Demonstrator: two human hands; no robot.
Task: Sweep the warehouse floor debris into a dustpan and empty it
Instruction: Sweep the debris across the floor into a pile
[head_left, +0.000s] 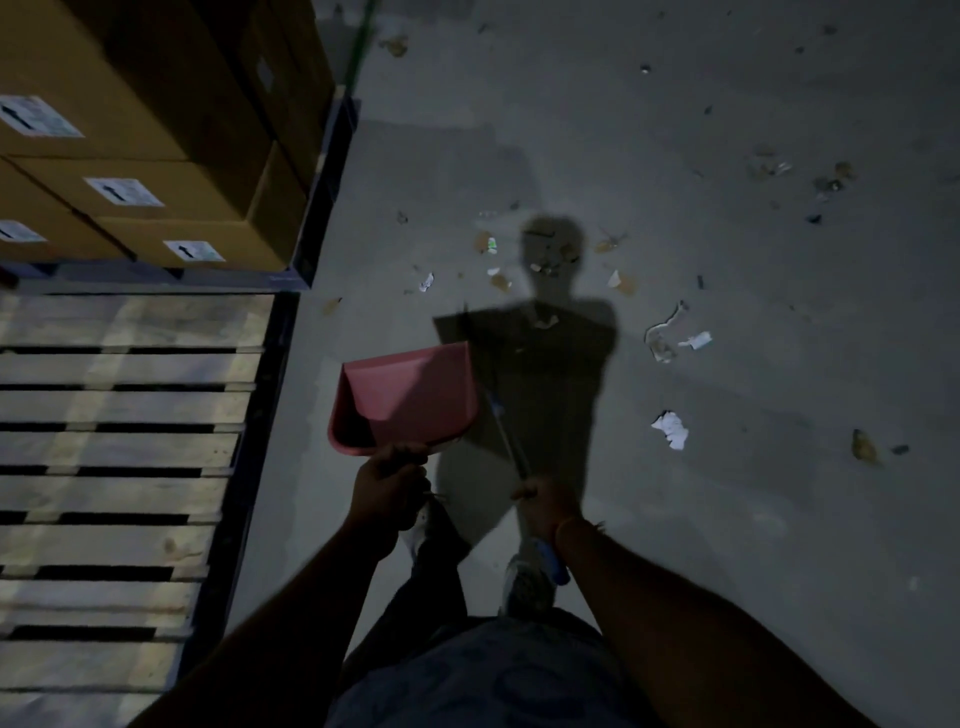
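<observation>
left hand (387, 486) gripping red dustpan (410, 397) at rear edge, held above floor (675, 519); light, rigid plastic. right hand (545, 506) wrapped round broom handle (506, 439). paper debris (671, 429) scattered ahead, featherlight.

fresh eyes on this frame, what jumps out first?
The pink dustpan at centre, held up off the floor by the left hand, stands out against the dim grey concrete. Next, the person's shadow falls ahead over scraps of paper debris scattered across the middle and right of the floor. The right hand grips a thin broom handle, and stacked cardboard boxes sit top left above a wooden pallet.
</observation>
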